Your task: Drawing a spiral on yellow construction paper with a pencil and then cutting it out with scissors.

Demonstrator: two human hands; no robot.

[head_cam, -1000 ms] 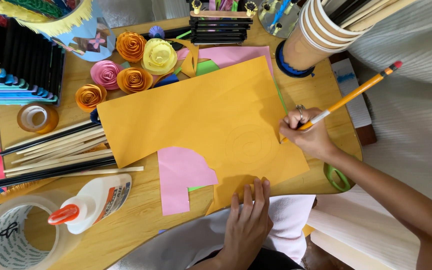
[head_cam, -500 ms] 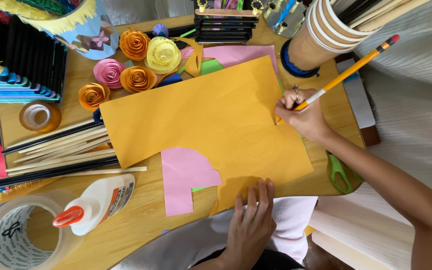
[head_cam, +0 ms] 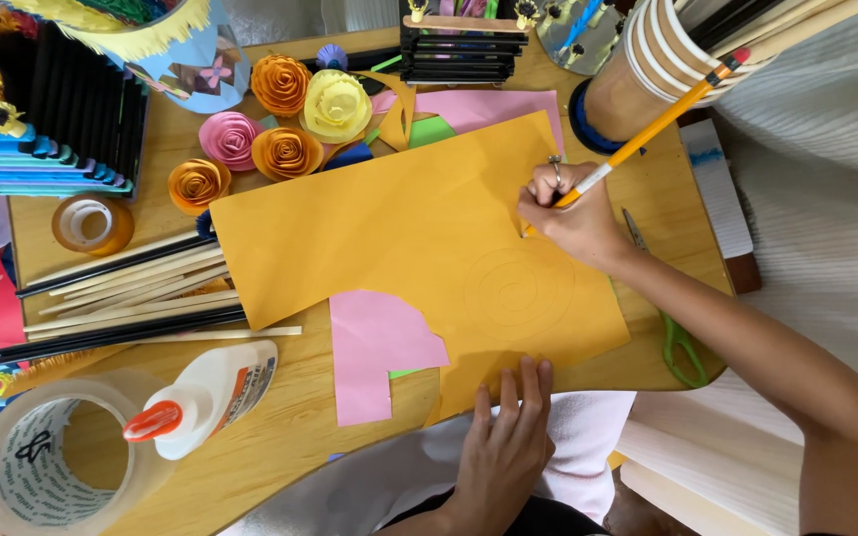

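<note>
Gripping a yellow pencil [head_cam: 647, 134], the right hand [head_cam: 573, 218] presses its tip onto a large orange paper sheet [head_cam: 399, 233] spread across the wooden table [head_cam: 280, 447], just above a faint pencilled spiral [head_cam: 518, 288]. Fingers are closed around the pencil (a ring shows on one). The left hand [head_cam: 503, 452] lies flat, fingers together, on the sheet's near edge. A pink paper scrap [head_cam: 374, 347] overlaps the sheet; a glue bottle [head_cam: 206, 397] and rolled paper roses [head_cam: 285, 119] sit farther off.
</note>
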